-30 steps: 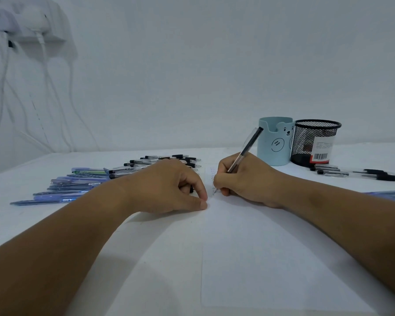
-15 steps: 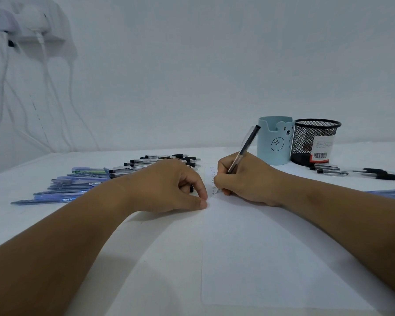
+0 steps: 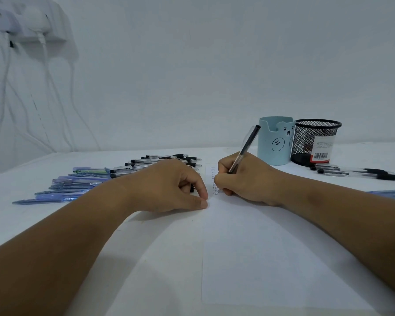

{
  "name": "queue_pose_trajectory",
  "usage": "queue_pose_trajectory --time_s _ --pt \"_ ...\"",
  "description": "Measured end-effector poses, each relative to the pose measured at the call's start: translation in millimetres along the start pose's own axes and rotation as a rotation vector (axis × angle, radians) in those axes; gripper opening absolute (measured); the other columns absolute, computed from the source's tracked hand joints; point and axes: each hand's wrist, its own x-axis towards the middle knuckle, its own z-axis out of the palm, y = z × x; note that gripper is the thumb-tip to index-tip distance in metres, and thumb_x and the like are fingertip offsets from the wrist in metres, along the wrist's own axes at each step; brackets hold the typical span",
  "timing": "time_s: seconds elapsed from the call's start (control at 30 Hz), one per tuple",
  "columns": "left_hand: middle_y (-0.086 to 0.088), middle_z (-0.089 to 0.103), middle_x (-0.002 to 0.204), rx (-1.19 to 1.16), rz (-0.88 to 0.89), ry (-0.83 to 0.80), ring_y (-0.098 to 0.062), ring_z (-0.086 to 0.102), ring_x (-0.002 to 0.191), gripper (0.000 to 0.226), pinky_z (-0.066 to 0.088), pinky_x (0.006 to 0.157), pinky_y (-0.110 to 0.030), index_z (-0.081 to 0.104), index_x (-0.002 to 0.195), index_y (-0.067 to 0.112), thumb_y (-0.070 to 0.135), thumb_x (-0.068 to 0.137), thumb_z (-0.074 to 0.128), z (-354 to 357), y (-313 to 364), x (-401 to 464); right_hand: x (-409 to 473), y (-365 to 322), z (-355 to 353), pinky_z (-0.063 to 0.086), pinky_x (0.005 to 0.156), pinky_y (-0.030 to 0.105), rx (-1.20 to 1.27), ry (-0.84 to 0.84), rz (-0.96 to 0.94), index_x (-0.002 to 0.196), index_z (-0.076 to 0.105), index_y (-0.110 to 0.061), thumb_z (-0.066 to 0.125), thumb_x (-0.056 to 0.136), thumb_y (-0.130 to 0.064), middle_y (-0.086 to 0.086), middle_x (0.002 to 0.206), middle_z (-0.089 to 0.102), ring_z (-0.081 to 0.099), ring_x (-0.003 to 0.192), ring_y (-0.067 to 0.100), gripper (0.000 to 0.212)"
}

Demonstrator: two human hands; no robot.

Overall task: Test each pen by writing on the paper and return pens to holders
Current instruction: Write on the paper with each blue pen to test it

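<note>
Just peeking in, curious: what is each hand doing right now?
Left hand: loosely curled, holds nothing, rests at the paper's edge.
Right hand: grips a pen, tip at the paper.

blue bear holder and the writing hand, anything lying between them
No: in the head view, only bare table separates the blue bear holder from the right hand.

We see a white table (image 3: 146, 258), a pale wall (image 3: 192, 65), and plugged chargers (image 3: 30, 21) with dangling cables (image 3: 55, 99).

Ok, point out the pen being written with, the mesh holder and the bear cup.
pen (image 3: 246, 145), head view, clear barrel above the right hand.
mesh holder (image 3: 306, 140), head view, bare mesh wall.
bear cup (image 3: 274, 142), head view, front wall.
</note>
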Motion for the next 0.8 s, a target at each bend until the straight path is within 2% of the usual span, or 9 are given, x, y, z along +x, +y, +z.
queue_pose_trajectory --time_s 0.13,0.3,0.47,0.53,0.6,0.67,0.73,0.8 --pt "0.004 0.044 0.055 -0.007 0.003 0.003 -0.008 0.037 0.051 0.006 0.030 0.051 -0.016 0.077 0.088 0.028 0.033 0.086 0.078 0 0 -1 0 1 -1 0.038 0.057 0.026 0.044 0.000 0.010 0.053 0.053 -0.017 0.062 0.080 -0.011 0.002 0.055 0.062 0.045 0.055 0.015 0.029" --pt "0.006 0.045 0.055 -0.004 -0.006 0.005 -0.008 0.039 0.052 0.007 0.032 0.053 -0.017 0.077 0.089 0.028 0.034 0.086 0.078 0 1 1 3 4 1 0.042 0.061 0.033 0.018 -0.001 0.002 0.054 0.053 -0.017 0.062 0.078 -0.014 0.002 0.055 0.062 0.048 0.058 0.017 0.026" --pt "0.010 0.043 0.052 -0.008 -0.012 0.002 -0.006 0.039 0.051 0.007 0.033 0.055 -0.019 0.076 0.089 0.029 0.035 0.087 0.077 0 1 -1 1 2 2 0.041 0.058 0.030 -0.003 0.018 -0.002 0.059 0.052 -0.010 0.062 0.078 -0.013 0.005 0.056 0.059 0.045 0.053 0.015 0.022" --pt "0.011 0.044 0.052 -0.012 -0.008 0.010 -0.006 0.040 0.052 0.008 0.034 0.056 -0.020 0.076 0.087 0.029 0.037 0.089 0.075 1 0 -1 1 1 2 0.038 0.053 0.030 0.084 0.059 0.020 0.059 0.053 -0.011 0.062 0.080 -0.012 0.008 0.056 0.059 0.043 0.050 0.019 0.022" --pt "0.011 0.046 0.052 -0.013 0.001 0.018 -0.006 0.040 0.052 0.009 0.034 0.054 -0.017 0.076 0.086 0.030 0.038 0.088 0.075 1 -1 0 0 -1 -2 0.032 0.049 0.026 0.314 0.114 0.100 0.059 0.055 -0.014 0.059 0.087 -0.016 0.010 0.057 0.057 0.040 0.048 0.020 0.028" --pt "0.010 0.046 0.054 -0.004 0.006 0.016 -0.005 0.040 0.051 0.009 0.033 0.054 -0.016 0.075 0.090 0.031 0.039 0.087 0.076 2 0 0 2 -1 -10 0.034 0.054 0.028 0.402 0.184 0.126 0.057 0.056 -0.015 0.051 0.095 -0.027 0.008 0.059 0.055 0.044 0.055 0.022 0.040" --pt "0.010 0.045 0.054 -0.001 0.010 0.011 -0.006 0.039 0.051 0.012 0.033 0.054 -0.018 0.075 0.093 0.030 0.038 0.086 0.078 2 0 1 3 -1 -16 0.037 0.059 0.032 0.320 0.253 0.064 0.053 0.048 -0.014 0.045 0.097 -0.031 0.008 0.058 0.049 0.043 0.057 0.023 0.048" --pt "0.010 0.044 0.055 0.006 0.009 0.013 -0.005 0.039 0.052 0.012 0.033 0.055 -0.019 0.075 0.094 0.029 0.038 0.085 0.078 3 1 1 4 0 -22 0.035 0.052 0.028 0.284 0.286 0.012 0.061 0.037 -0.015 0.046 0.101 -0.036 0.003 0.052 0.039 0.039 0.048 0.021 0.046"
